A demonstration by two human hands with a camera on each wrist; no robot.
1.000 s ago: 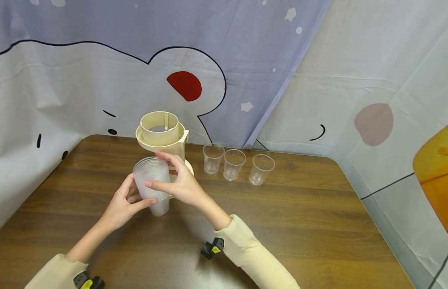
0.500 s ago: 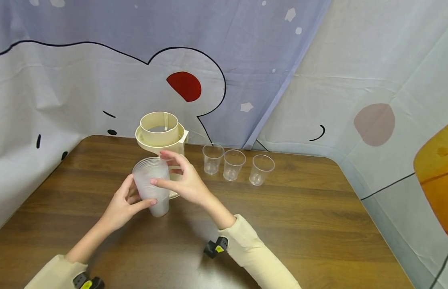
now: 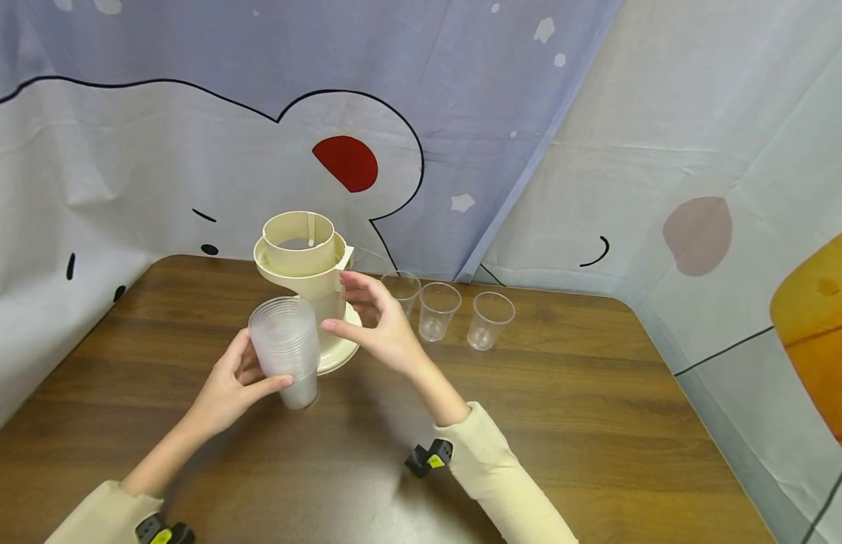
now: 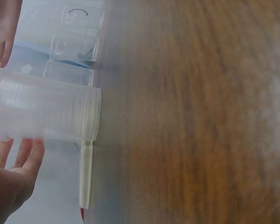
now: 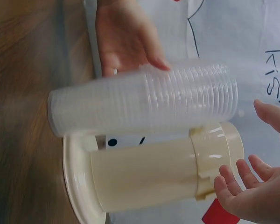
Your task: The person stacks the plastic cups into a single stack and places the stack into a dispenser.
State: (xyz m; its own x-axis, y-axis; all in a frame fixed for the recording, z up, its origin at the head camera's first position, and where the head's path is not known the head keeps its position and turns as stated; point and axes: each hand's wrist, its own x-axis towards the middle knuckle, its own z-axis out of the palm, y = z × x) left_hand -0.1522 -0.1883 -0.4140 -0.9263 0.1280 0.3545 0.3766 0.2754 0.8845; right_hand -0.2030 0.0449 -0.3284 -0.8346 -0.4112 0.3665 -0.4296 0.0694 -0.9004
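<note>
A tall stack of nested clear plastic cups (image 3: 285, 344) stands near the table's left middle, tilted slightly in the head view. My left hand (image 3: 226, 385) grips it from the left, thumb across the front. Just right of the stack is my right hand (image 3: 387, 329), fingers spread and holding nothing. In the right wrist view a gap shows between the right hand (image 5: 256, 191) and the cups (image 5: 149, 100). Behind the stack rises a cream plastic cup dispenser (image 3: 301, 261) with a round base and open ring top, partly hidden by cups and hand.
Three single clear cups stand upright in a row at the back: one (image 3: 407, 278) partly covered by the right hand, a middle one (image 3: 439, 310), and a right one (image 3: 491, 319). A patterned curtain (image 3: 502, 151) hangs behind the wooden table (image 3: 597, 423).
My right hand has let go of the cup stack and moved right, away from it. The left hand keeps its grip, and the stack stays in place.
</note>
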